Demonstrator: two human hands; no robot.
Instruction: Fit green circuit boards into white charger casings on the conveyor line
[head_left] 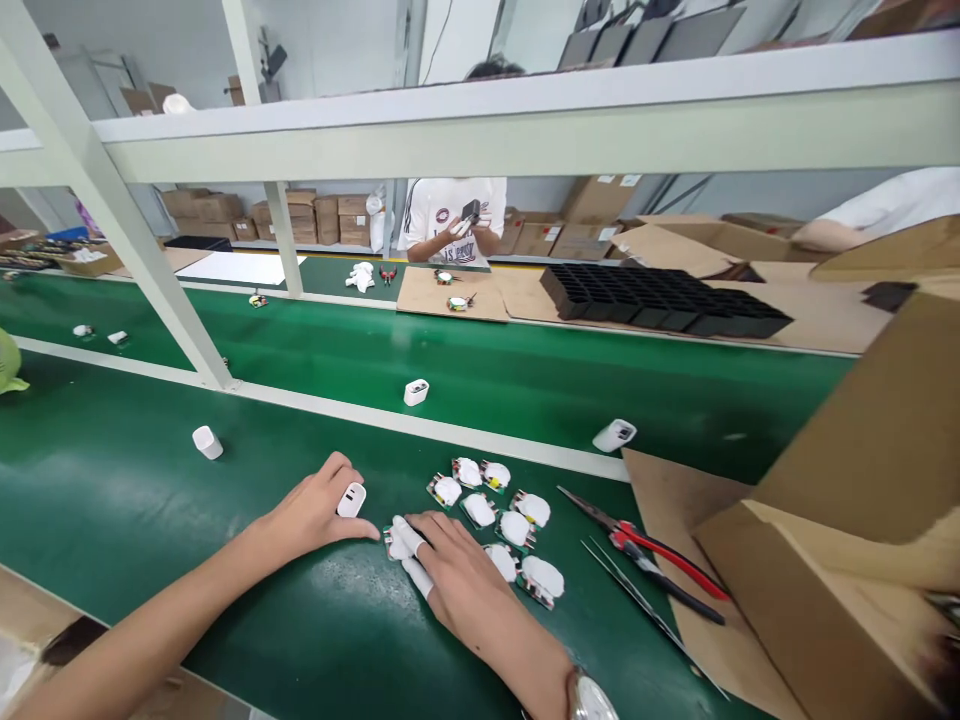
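Note:
My left hand (315, 508) is curled around a white plastic charger housing (351, 500), its end with two port slots facing up. White finger cots cover the thumb and a fingertip of my right hand (472, 585), which is closed on a small circuit board (391, 543) at the tabletop. That board is partly hidden under the fingers. Several similar circuit boards (516, 529), topped with white pads, lie just beyond and beside my right hand. Another white housing (208, 442) lies on the green table to the left.
Red-and-black long-nose pliers (660, 560) and metal tweezers (652, 612) lie at right, beside an open cardboard box (817, 590). White housings (416, 392) sit on the green belt (337, 345). Opposite, a person (457, 215) holds a dark block near black trays (660, 300). A frame post (161, 240) rises left.

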